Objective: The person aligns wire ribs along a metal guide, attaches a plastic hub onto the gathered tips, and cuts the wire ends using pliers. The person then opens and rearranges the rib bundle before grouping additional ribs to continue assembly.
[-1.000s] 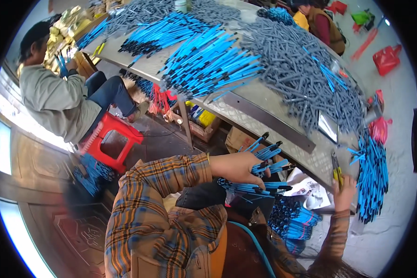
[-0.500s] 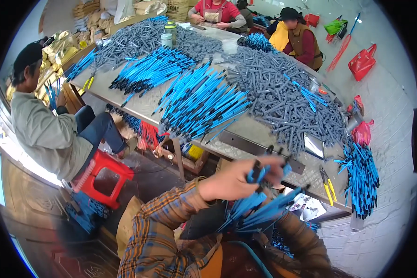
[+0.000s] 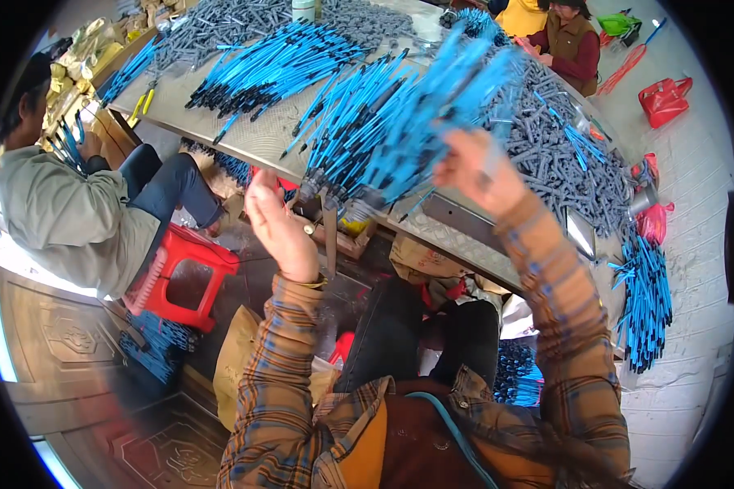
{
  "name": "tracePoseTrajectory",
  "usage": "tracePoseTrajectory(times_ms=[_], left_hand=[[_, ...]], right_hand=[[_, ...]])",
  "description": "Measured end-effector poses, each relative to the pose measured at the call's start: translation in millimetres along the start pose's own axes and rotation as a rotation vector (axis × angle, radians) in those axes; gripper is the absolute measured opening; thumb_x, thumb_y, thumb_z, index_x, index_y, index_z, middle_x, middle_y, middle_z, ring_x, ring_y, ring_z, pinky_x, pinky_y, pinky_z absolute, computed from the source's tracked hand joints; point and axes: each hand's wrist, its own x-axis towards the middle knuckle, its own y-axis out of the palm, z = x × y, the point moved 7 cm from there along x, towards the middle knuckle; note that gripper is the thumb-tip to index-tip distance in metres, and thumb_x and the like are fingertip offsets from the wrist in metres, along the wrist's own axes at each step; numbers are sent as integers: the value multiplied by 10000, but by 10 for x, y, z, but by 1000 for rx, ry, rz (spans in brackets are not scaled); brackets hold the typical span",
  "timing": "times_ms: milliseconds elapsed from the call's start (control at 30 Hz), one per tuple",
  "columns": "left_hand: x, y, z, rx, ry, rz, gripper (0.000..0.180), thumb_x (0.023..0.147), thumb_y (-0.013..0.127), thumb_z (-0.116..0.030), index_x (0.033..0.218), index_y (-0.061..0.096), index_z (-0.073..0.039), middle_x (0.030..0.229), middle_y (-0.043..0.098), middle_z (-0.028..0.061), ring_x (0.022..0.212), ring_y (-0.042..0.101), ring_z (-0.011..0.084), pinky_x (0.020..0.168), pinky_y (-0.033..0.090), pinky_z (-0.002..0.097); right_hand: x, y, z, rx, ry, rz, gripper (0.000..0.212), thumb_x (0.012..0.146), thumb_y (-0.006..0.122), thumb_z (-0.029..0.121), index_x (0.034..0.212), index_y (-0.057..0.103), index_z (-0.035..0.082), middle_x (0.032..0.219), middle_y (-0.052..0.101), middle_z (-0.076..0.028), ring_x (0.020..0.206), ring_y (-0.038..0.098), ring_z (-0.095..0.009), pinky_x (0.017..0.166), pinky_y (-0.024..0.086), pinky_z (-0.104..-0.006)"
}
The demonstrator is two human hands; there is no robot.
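My left hand (image 3: 279,224) is raised in front of the table's near edge, its fingers loosely stretched and nothing in it. Farther right, my right hand (image 3: 485,171) is over the table, its fingers smeared by motion. Just beyond those fingertips is a blurred bundle of blue rods with dark ends (image 3: 448,98); whether the hand still grips it cannot be made out. Under and beside the bundle lies a broad heap of similar blue rods (image 3: 355,122), their near ends reaching the table edge.
Grey plastic pieces (image 3: 538,163) are piled at the right and back of the table. More blue rods (image 3: 277,61) lie at the far left, and others (image 3: 648,310) hang off the right end. A seated person (image 3: 65,212) on a red stool (image 3: 192,273) is at left.
My hands have moved apart, from together over my lap up towards the table. The blue rods they held are now a blurred bundle above the heap. The view has shifted.
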Motion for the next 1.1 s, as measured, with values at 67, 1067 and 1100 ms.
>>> tracePoseTrajectory(times_ms=[67, 1067, 1100], left_hand=[[-53, 64, 65, 33, 20, 34, 341, 939, 415, -217, 1164, 477, 32, 1191, 495, 169, 1104, 464, 216, 963, 336, 352], [-1130, 887, -532, 495, 546, 288, 348, 924, 442, -181, 1175, 492, 56, 1080, 543, 161, 920, 544, 239, 877, 424, 330], [-1251, 942, -500, 490, 551, 304, 348, 924, 442, -181, 1175, 492, 56, 1080, 543, 161, 920, 544, 239, 877, 424, 330]], right_hand=[[262, 54, -289, -38, 18, -133, 317, 823, 603, 193, 1014, 442, -2, 800, 539, -119, 609, 607, -243, 521, 538, -362], [-2461, -2443, 64, -1034, -421, -748, 258, 845, 552, 179, 1088, 550, 94, 731, 586, -94, 608, 608, -147, 537, 486, -291], [-2709, -2900, 13, -1145, -464, -887, 212, 832, 553, 195, 1010, 567, 80, 735, 582, -125, 641, 609, -215, 584, 484, -343]])
